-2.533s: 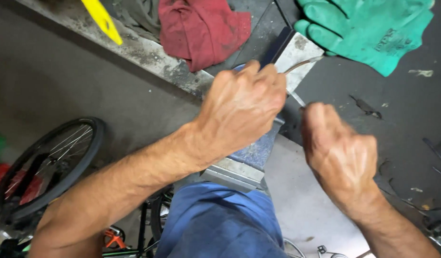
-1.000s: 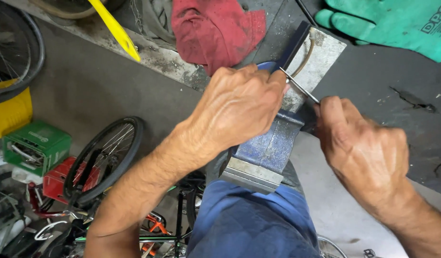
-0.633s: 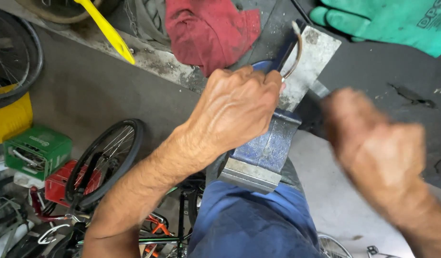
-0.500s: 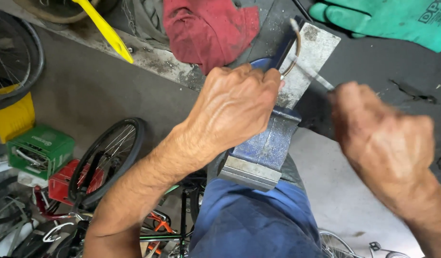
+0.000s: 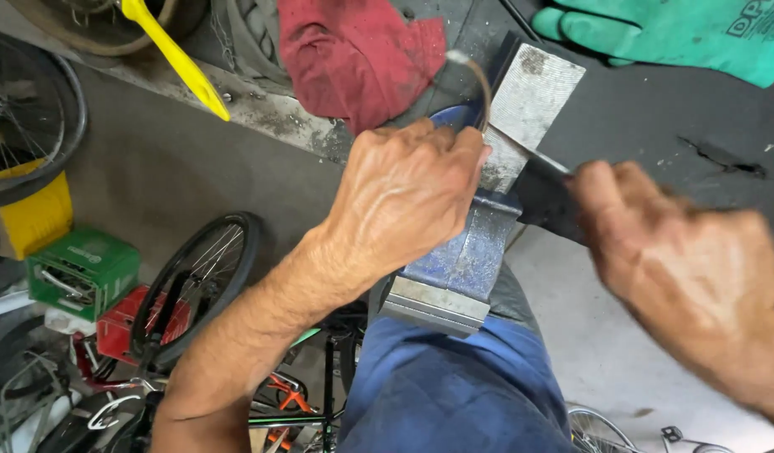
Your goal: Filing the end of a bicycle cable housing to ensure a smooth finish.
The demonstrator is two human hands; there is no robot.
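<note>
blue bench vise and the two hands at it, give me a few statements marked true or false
1. The left hand rests on top of the blue metal bench vise. True.
2. A yellow cloth lies behind the vise. False: the crumpled cloth is red.
3. The right hand holds a thin metal rod that points at the vise top. True.
4. The green rubber glove is worn on the right hand. False: both hands are bare, and the glove lies on the dark bench.
5. A bicycle wheel stands below the left forearm. True.
</note>
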